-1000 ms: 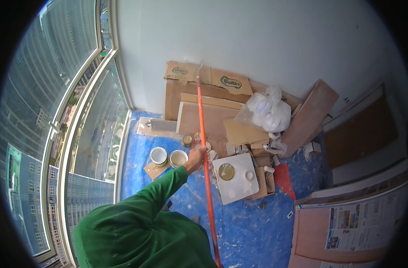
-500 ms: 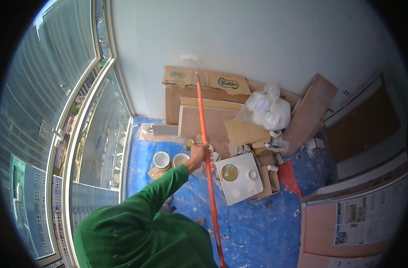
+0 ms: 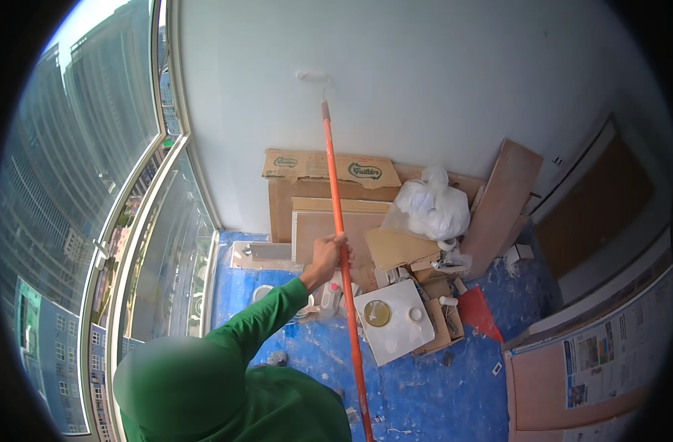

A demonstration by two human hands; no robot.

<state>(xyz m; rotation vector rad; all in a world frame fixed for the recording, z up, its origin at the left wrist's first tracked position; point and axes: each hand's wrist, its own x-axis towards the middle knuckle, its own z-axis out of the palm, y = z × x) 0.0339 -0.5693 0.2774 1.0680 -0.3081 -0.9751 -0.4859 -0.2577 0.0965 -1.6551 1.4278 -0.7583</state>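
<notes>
My left hand (image 3: 325, 259), in a green sleeve, is closed around a long orange extension pole (image 3: 337, 214) at about its middle. At the pole's far end a white paint roller (image 3: 312, 76) lies against the pale wall (image 3: 440, 81). From there the pole slants down to the lower edge, beside my green top. My right hand is out of view. Below my left hand are a white jug (image 3: 329, 298) and paint cans (image 3: 263, 292), partly hidden by my arm.
Cardboard and boards (image 3: 285, 199) lean on the wall, with a white plastic bag (image 3: 429, 202) beside them. A white square panel (image 3: 394, 335) bears an open tin (image 3: 377, 313). Blue sheeting (image 3: 417, 398) covers the floor. Tall windows (image 3: 167, 243) stand on the left.
The roller has moved higher up the wall, above the cardboard, and my left hand still grips the pole. The view has tilted upward, so floor things appear lower.
</notes>
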